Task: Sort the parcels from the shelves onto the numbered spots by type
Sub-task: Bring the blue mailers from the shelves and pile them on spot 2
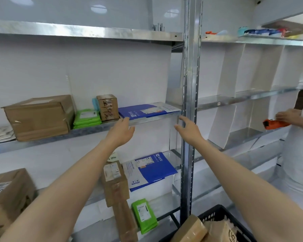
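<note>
A flat blue and white envelope parcel (147, 110) lies at the right end of the middle shelf (87, 131). My left hand (122, 131) is raised just below the envelope's near left corner, fingers relaxed, fingertips at the shelf edge. My right hand (188, 129) is open in front of the metal upright (191, 84), just right of the envelope, holding nothing. On the same shelf stand a small brown box (107, 107) with writing, a stack of green pouches (87, 118) and a large brown carton (40, 117).
The lower shelf holds another blue envelope (150, 169), a brown box (115, 182) and a green pouch (143, 214). A black crate (215, 212) with brown parcels sits at the bottom right. Another person (299, 137) stands at the right holding an orange packet (274, 124).
</note>
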